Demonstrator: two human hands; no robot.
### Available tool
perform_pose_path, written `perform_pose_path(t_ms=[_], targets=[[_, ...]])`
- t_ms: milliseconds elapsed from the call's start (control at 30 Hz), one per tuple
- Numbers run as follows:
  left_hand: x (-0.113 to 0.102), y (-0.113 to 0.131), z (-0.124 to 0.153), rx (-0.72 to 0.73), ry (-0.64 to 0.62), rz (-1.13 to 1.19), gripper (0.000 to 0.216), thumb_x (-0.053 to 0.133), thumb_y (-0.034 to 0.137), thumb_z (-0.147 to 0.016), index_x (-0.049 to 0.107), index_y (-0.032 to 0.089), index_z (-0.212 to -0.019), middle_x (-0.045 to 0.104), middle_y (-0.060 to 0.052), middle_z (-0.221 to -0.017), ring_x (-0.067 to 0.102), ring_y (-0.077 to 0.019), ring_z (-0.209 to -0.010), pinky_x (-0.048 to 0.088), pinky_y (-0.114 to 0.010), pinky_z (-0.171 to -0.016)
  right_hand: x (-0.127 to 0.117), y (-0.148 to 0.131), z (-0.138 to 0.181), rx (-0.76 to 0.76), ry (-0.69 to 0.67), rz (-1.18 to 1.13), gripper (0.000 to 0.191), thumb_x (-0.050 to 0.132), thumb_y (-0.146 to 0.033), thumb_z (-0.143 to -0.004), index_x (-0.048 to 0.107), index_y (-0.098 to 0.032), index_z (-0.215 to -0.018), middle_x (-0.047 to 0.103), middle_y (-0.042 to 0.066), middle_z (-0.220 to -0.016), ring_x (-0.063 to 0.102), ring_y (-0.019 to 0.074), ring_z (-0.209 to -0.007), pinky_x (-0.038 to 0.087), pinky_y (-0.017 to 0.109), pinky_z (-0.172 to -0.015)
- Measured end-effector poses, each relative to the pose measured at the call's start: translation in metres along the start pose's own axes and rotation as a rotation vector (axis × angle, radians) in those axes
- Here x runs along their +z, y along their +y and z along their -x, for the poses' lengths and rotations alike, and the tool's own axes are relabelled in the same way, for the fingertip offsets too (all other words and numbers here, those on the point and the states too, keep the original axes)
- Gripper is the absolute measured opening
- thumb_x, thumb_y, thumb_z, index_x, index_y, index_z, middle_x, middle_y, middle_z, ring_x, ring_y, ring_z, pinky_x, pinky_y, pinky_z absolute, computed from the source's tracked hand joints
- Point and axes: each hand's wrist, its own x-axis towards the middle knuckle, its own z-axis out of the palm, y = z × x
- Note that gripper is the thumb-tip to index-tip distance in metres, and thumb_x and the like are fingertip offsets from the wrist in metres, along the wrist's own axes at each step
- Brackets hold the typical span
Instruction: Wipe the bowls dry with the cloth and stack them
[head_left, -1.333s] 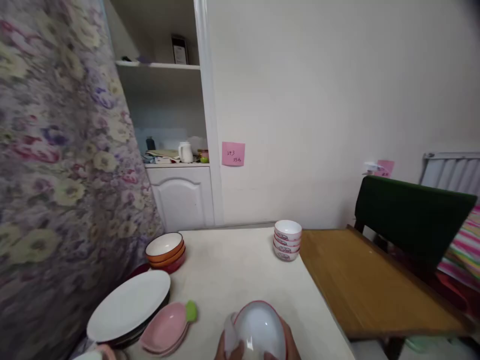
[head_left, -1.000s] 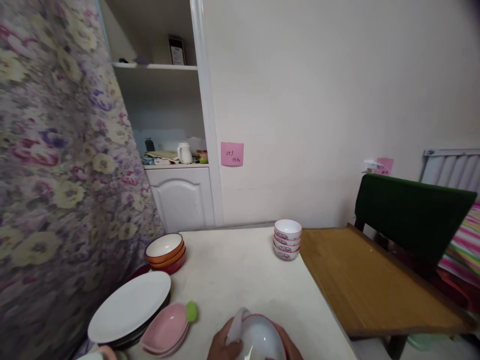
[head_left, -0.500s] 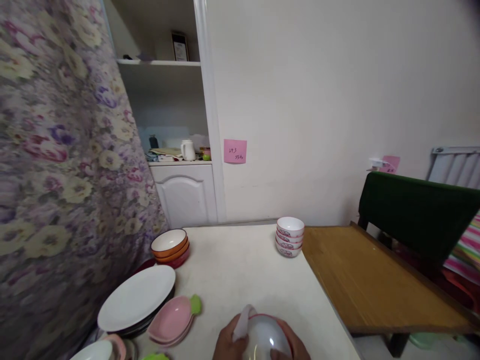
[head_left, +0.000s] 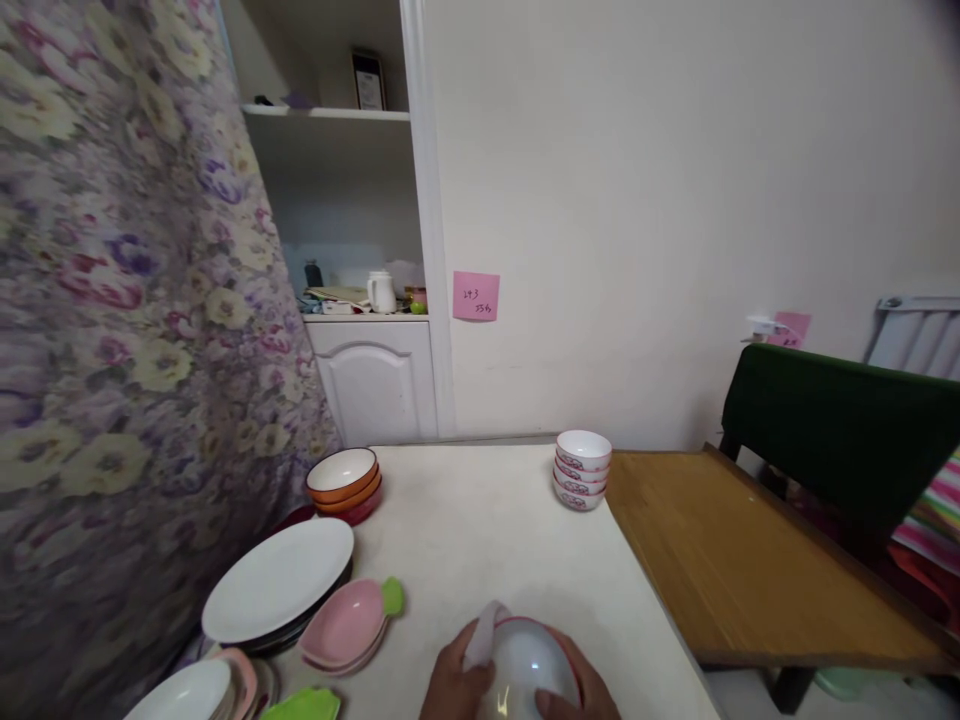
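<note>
At the bottom of the head view a white bowl with a red rim (head_left: 525,660) is held between my two hands, its inside facing up toward me. My right hand (head_left: 586,685) is closed round its right side, thumb inside the bowl. On the left, my left hand (head_left: 454,675) pinches a pale cloth (head_left: 486,635) folded over the bowl's rim. A stack of several white bowls with red rims (head_left: 583,470) stands near the table's far right corner, away from my hands.
On the white table (head_left: 450,520), the left side bears orange bowls (head_left: 345,480), white oval plates (head_left: 277,580), pink leaf-shaped dishes (head_left: 345,625), a green dish (head_left: 304,705) and small white dishes (head_left: 184,692). A floral curtain (head_left: 150,350) hangs left; a brown wooden table (head_left: 750,560) adjoins right.
The camera view has shifted slightly, so more of the green dish and bowl shows. Both hands keep their hold on the bowl and cloth, with little visible movement.
</note>
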Motion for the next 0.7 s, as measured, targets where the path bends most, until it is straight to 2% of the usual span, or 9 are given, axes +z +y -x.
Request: perform_pose_path(t_ms=[100, 200, 300, 367, 433, 467, 567, 633, 700], targets=[[0.011, -0.020, 0.005, -0.041, 0.220, 0.141, 0.068, 0.065, 0.026, -0.060, 0.051, 0.010, -0.125, 0.073, -0.005, -0.080, 0.065, -0.0212, -0.072, 0.050, -0.028, -0.070, 0.001, 0.004, -0.001, -0.040, 0.180, 0.048, 0.074, 0.072, -0.048, -0.058, 0.053, -0.020, -0.123, 0.061, 0.013, -0.125, 0.056, 0.0352, -0.112, 0.042, 0.044, -0.097], [0.017, -0.029, 0.008, -0.060, 0.287, 0.165, 0.078, 0.062, 0.028, -0.061, 0.040, 0.005, -0.132, 0.073, -0.011, -0.093, 0.066, -0.0249, -0.083, 0.050, -0.028, -0.069, 0.000, 0.011, 0.000, -0.065, 0.189, -0.031, 0.075, 0.070, -0.047, -0.057, 0.051, -0.022, -0.125, 0.066, 0.010, -0.116, 0.059, 0.0350, -0.105, 0.045, 0.043, -0.091], [0.009, -0.017, 0.005, -0.002, 0.113, 0.072, 0.065, 0.060, 0.020, -0.060, 0.050, 0.004, -0.123, 0.073, -0.009, -0.090, 0.065, -0.0213, -0.083, 0.048, -0.025, -0.068, -0.003, 0.011, 0.001, -0.071, 0.027, -0.107, 0.073, 0.067, -0.041, -0.053, 0.054, -0.021, -0.122, 0.069, 0.009, -0.107, 0.062, 0.0325, -0.090, 0.047, 0.043, -0.083], [0.001, -0.006, -0.001, 0.023, -0.070, 0.030, 0.053, 0.060, 0.016, -0.058, 0.061, 0.007, -0.110, 0.072, -0.003, -0.076, 0.062, -0.0174, -0.071, 0.045, -0.023, -0.062, -0.005, 0.009, 0.000, -0.034, -0.122, -0.127, 0.072, 0.066, -0.038, -0.053, 0.056, -0.018, -0.121, 0.071, 0.009, -0.099, 0.063, 0.0303, -0.080, 0.048, 0.042, -0.075], [-0.004, -0.002, -0.006, 0.008, -0.161, 0.046, 0.049, 0.060, 0.014, -0.055, 0.065, 0.009, -0.103, 0.070, 0.000, -0.067, 0.059, -0.0153, -0.061, 0.043, -0.023, -0.058, -0.007, 0.007, -0.003, -0.004, -0.152, -0.121, 0.072, 0.068, -0.039, -0.054, 0.055, -0.017, -0.121, 0.072, 0.009, -0.100, 0.064, 0.0309, -0.084, 0.048, 0.041, -0.074], [-0.004, -0.002, -0.008, -0.011, -0.139, 0.068, 0.052, 0.060, 0.014, -0.053, 0.065, 0.009, -0.104, 0.070, -0.001, -0.067, 0.059, -0.0153, -0.059, 0.043, -0.024, -0.057, -0.007, 0.008, -0.004, -0.003, -0.106, -0.106, 0.072, 0.070, -0.040, -0.055, 0.055, -0.018, -0.122, 0.071, 0.010, -0.106, 0.064, 0.0319, -0.091, 0.048, 0.040, -0.077], [0.001, -0.012, -0.006, -0.042, 0.080, 0.151, 0.065, 0.061, 0.016, -0.054, 0.054, 0.005, -0.118, 0.073, -0.005, -0.074, 0.062, -0.0184, -0.065, 0.049, -0.027, -0.066, -0.004, 0.015, -0.005, -0.057, 0.130, -0.048, 0.070, 0.073, -0.045, -0.060, 0.053, -0.019, -0.122, 0.064, 0.011, -0.123, 0.057, 0.0320, -0.112, 0.044, 0.040, -0.093], [0.007, -0.018, -0.002, -0.026, 0.182, 0.186, 0.066, 0.063, 0.019, -0.059, 0.050, 0.006, -0.122, 0.073, -0.007, -0.083, 0.065, -0.0209, -0.075, 0.050, -0.028, -0.074, -0.001, 0.021, -0.006, -0.062, 0.232, -0.046, 0.072, 0.070, -0.050, -0.064, 0.049, -0.020, -0.127, 0.062, 0.011, -0.125, 0.057, 0.0313, -0.113, 0.044, 0.040, -0.095], [0.009, -0.022, 0.000, -0.020, 0.192, 0.198, 0.063, 0.063, 0.021, -0.061, 0.050, 0.008, -0.121, 0.073, -0.008, -0.085, 0.066, -0.0218, -0.080, 0.050, -0.028, -0.077, 0.000, 0.022, -0.006, -0.004, 0.243, -0.082, 0.073, 0.067, -0.055, -0.066, 0.048, -0.021, -0.128, 0.066, 0.010, -0.119, 0.060, 0.0317, -0.107, 0.047, 0.042, -0.091]])
